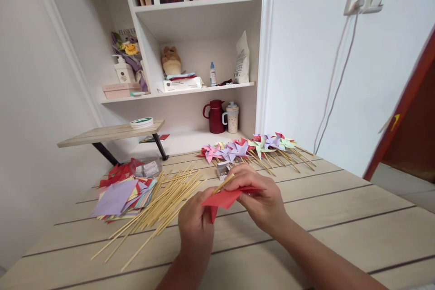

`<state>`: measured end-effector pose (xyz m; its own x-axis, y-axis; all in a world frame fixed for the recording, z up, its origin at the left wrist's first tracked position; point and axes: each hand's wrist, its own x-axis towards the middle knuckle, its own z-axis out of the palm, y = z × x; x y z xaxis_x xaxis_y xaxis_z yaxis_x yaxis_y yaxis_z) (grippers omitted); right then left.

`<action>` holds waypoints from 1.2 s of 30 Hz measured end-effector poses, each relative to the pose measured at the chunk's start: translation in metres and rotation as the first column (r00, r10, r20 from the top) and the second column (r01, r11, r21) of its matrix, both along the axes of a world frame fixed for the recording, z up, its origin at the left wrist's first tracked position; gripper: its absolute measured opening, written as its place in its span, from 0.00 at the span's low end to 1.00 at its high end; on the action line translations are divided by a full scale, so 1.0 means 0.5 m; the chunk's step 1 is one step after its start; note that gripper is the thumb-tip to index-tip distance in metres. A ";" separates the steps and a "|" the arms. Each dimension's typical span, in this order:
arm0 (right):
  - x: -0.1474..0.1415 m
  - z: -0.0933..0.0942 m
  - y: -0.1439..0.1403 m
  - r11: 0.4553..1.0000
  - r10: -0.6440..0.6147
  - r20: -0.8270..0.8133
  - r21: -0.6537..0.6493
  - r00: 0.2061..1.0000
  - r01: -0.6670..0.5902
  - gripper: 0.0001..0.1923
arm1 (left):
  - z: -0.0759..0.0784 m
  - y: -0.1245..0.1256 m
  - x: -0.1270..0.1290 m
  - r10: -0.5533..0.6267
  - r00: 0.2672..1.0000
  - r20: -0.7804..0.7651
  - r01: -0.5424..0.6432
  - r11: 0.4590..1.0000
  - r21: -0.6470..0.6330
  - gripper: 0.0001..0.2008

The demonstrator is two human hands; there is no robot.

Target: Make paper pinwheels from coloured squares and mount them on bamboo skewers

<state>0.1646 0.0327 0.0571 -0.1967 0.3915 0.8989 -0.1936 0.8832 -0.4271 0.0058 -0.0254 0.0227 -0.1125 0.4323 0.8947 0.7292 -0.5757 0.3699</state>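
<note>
One piece of red paper, gripped from both sides: left hand pinching, right hand pinching, stick between them, pinwheels lying just beyond!

Red Paper Held in Both Hands

The left hand and right hand grip the folded red paper from opposite sides, above the plank-patterned table. A short length of wooden stick shows between the hands, along the paper's upper edge. Loose sticks lie left, beside paper squares. Pinwheels lie grouped beyond the right hand.
</note>
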 end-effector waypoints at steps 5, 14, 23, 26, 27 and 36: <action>0.000 0.000 -0.001 1.000 -0.004 0.012 -0.010 1.000 0.004 0.07 | -0.002 0.001 -0.001 0.021 1.000 0.012 -0.021 1.000 -0.001 0.14; 0.000 -0.001 -0.002 1.000 -0.019 0.017 -0.021 1.000 0.019 0.07 | 0.004 -0.002 -0.001 0.048 0.996 -0.068 -0.043 0.996 0.082 0.12; -0.003 -0.005 -0.005 0.998 -0.017 0.019 -0.065 1.000 0.018 0.05 | 0.002 0.000 -0.004 0.105 0.985 -0.136 -0.081 0.981 0.174 0.10; -0.002 -0.007 -0.002 0.998 -0.005 0.017 -0.061 1.000 0.006 0.07 | 0.004 0.000 -0.002 0.114 0.986 -0.123 -0.093 0.982 0.164 0.11; -0.002 -0.008 -0.001 0.998 -0.001 0.018 -0.055 1.000 0.002 0.08 | 0.004 0.000 -0.001 0.115 0.986 -0.122 -0.094 0.983 0.160 0.11; -0.002 -0.007 -0.002 0.999 0.017 0.027 -0.049 0.999 -0.015 0.10 | 0.004 -0.001 -0.001 0.138 0.983 -0.120 -0.120 0.982 0.144 0.11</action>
<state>0.1637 0.0318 0.0536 -0.2278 0.4312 0.8730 -0.1950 0.8583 -0.4748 0.0055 -0.0261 0.0247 -0.0394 0.2957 0.9545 0.8369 -0.5122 0.1932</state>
